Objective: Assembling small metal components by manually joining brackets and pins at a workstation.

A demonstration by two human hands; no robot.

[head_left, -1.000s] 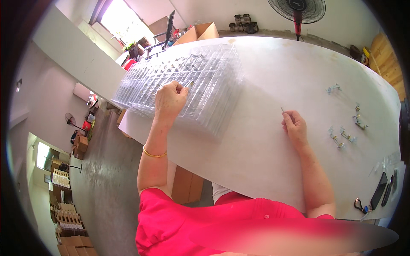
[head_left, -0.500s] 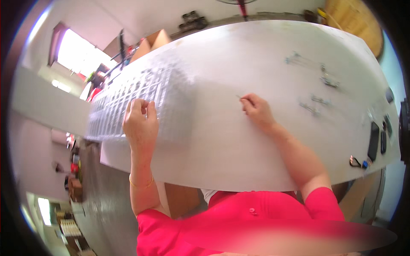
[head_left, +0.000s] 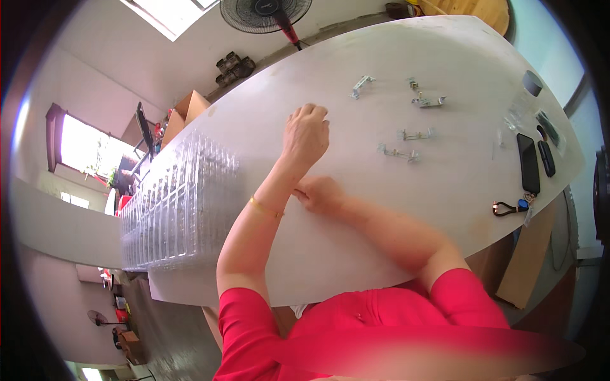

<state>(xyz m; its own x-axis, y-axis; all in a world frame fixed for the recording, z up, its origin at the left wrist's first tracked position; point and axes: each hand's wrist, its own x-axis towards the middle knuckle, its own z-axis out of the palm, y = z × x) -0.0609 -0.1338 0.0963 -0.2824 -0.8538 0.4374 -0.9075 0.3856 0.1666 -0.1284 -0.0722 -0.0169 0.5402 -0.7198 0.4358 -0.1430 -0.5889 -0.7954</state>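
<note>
My left hand [head_left: 306, 136] is raised over the middle of the white table [head_left: 356, 247], back up, fingers loosely bent and apart; no object shows in it. Close below it, partly behind my left wrist, my right hand [head_left: 321, 193] is closed in a pinch; what it holds is too small to make out. Several small metal-and-clear assemblies lie to the right: one [head_left: 362, 86] at the far side, a pair [head_left: 427, 100] farther right, and two more [head_left: 416, 134] nearer. A stack of clear plastic compartment trays [head_left: 184, 203] stands to the left.
Along the right edge lie a black phone [head_left: 528, 164], a dark slim case [head_left: 546, 159], a keyring with a black loop [head_left: 505, 208], clear plastic bags [head_left: 521, 114] and a grey tape roll [head_left: 532, 83]. A cardboard box [head_left: 184, 113] and a standing fan [head_left: 267, 13] are beyond the table.
My left hand has moved right, from over the trays to the table's middle. The right hand has come left and nearer me, close to the left wrist. The view has turned rightward.
</note>
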